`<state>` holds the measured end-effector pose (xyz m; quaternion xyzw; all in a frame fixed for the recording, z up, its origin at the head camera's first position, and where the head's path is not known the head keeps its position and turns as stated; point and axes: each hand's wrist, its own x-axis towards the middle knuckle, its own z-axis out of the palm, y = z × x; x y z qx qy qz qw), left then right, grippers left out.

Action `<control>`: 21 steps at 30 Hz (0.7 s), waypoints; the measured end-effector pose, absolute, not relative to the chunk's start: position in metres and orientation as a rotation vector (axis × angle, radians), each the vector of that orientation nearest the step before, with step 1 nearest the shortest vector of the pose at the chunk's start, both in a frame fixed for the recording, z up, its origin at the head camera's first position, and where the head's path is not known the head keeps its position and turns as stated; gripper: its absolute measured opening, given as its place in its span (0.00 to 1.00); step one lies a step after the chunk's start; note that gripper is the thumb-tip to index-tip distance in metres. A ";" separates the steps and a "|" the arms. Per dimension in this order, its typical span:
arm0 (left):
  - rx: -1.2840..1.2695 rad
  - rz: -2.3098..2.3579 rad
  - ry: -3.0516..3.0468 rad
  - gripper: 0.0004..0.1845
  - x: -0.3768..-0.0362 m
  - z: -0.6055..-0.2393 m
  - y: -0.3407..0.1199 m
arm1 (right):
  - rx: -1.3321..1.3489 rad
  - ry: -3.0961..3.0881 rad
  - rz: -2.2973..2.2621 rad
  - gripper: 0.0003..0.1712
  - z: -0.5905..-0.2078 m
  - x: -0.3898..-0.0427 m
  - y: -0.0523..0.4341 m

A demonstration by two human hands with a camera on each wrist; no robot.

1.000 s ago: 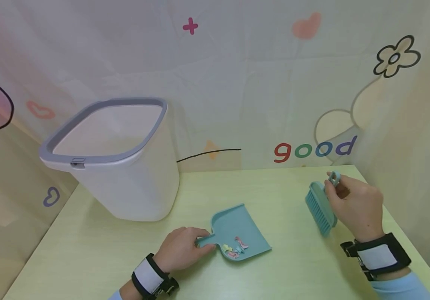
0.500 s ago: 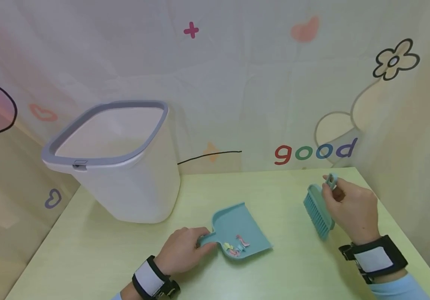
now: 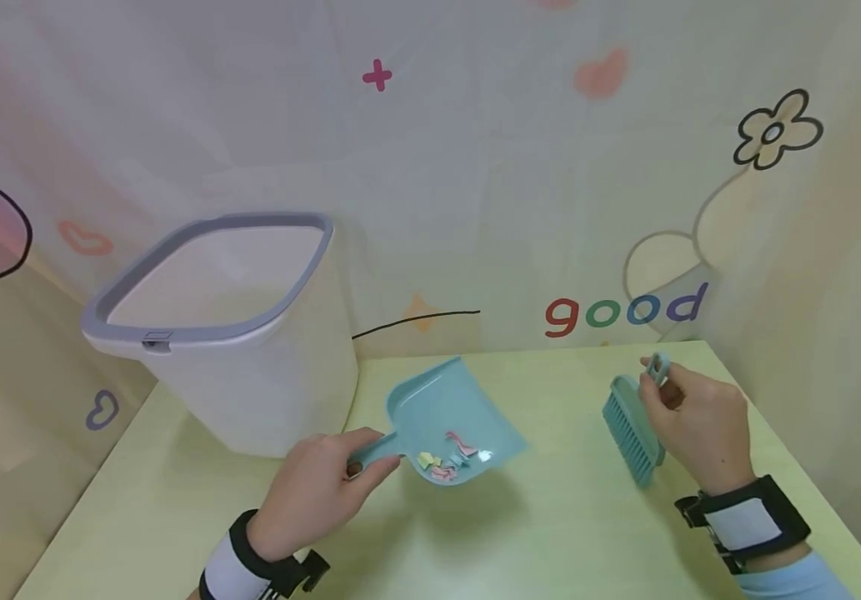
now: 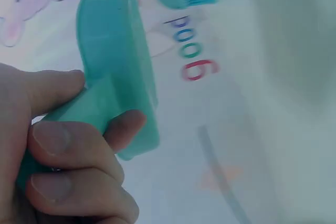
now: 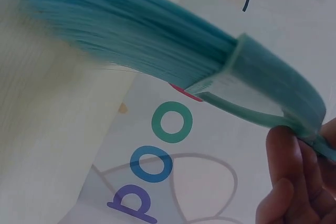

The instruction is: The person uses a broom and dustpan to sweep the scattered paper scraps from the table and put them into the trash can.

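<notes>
My left hand (image 3: 317, 483) grips the short handle of a small blue-green dustpan (image 3: 445, 408), which is raised off the table with its shadow beneath. Pink, yellow and blue paper scraps (image 3: 445, 462) lie in the pan near the handle end. In the left wrist view the fingers curl round the handle of the dustpan (image 4: 113, 40) and the scraps are hidden. At the right, my right hand (image 3: 703, 425) holds a matching hand brush (image 3: 634, 429) by its handle, bristles pointing left and down. The right wrist view shows the brush's long bristles (image 5: 126, 19) close up.
A tall white bin (image 3: 287, 375) with a grey-blue rim (image 3: 197, 333) stands open-topped at the left back of the pale table (image 3: 550, 533). Behind it hangs a printed cloth (image 3: 475, 183) with coloured letters, and cloth also borders both sides.
My left hand has lifted the dustpan off the table and brought it leftward and up, scraps still inside. The right hand with the brush has barely shifted.
</notes>
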<state>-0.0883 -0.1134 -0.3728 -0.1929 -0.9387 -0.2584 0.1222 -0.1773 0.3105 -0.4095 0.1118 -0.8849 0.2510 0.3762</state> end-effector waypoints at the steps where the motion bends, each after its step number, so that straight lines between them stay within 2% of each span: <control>1: -0.569 -0.730 -2.708 0.06 -0.086 -0.365 -0.115 | 0.284 -2.266 0.642 0.09 -0.409 -0.177 0.310; 9: -0.596 -0.506 -2.391 0.09 -0.078 -0.295 -0.134 | 0.280 -2.273 0.646 0.09 -0.411 -0.176 0.312; 14: -0.509 -0.392 -2.286 0.12 -0.082 -0.257 -0.152 | 0.289 -2.265 0.646 0.09 -0.412 -0.178 0.312; 21: -0.301 -0.349 -2.238 0.13 -0.098 -0.229 -0.189 | 0.307 -2.260 0.633 0.09 -0.412 -0.178 0.313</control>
